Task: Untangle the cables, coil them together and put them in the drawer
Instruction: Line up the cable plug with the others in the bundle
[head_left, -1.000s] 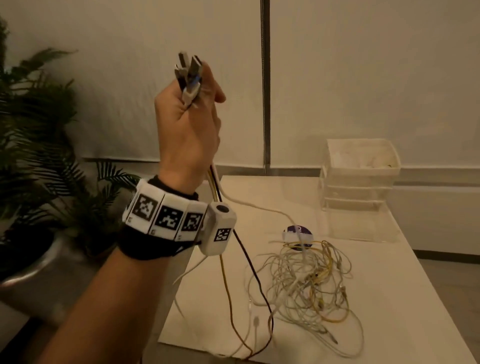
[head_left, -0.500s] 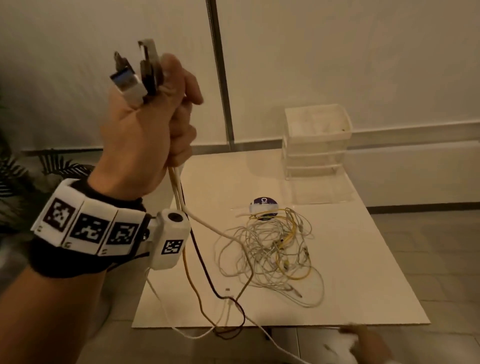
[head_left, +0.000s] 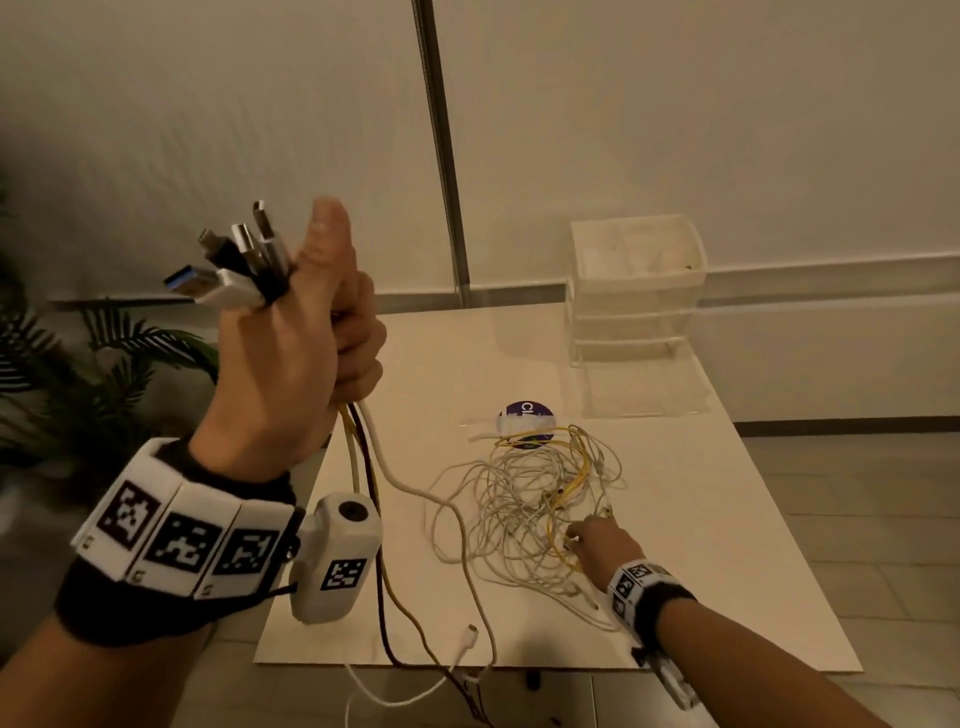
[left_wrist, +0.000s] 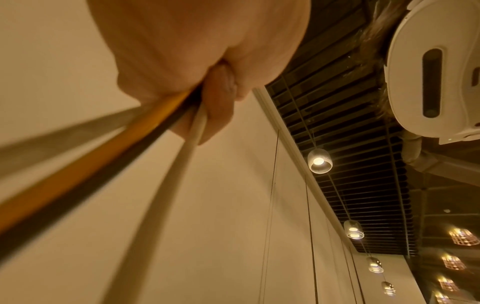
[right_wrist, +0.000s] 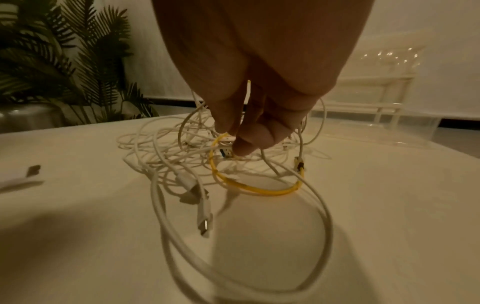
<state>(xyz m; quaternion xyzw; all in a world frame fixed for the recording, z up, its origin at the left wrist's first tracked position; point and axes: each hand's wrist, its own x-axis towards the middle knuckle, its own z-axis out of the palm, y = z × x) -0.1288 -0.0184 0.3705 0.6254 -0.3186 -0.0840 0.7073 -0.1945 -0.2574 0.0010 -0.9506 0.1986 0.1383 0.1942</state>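
Note:
My left hand (head_left: 306, 364) is raised at the left and grips a bundle of cable ends; several USB plugs (head_left: 236, 265) stick out above the fist. Yellow, dark and white cables (head_left: 363, 467) hang from it down to the table's front edge, and the left wrist view shows these cables (left_wrist: 161, 115) leaving the fist (left_wrist: 207, 51). A tangle of white and yellow cables (head_left: 524, 499) lies mid-table. My right hand (head_left: 597, 540) reaches into its right side. Its fingertips (right_wrist: 249, 144) pinch a small plug beside a yellow cable loop (right_wrist: 259, 191). A loose white plug (right_wrist: 205, 218) lies nearer.
A clear plastic drawer unit (head_left: 636, 291) stands at the back right of the white table (head_left: 727, 571), with a clear drawer drawn out in front of it. A purple round sticker (head_left: 527, 413) sits behind the tangle. A potted plant (head_left: 78, 374) stands left of the table.
My right hand has come up from below the table's front edge and onto the tangle. The left hand still holds the plugs up, now a little lower in view.

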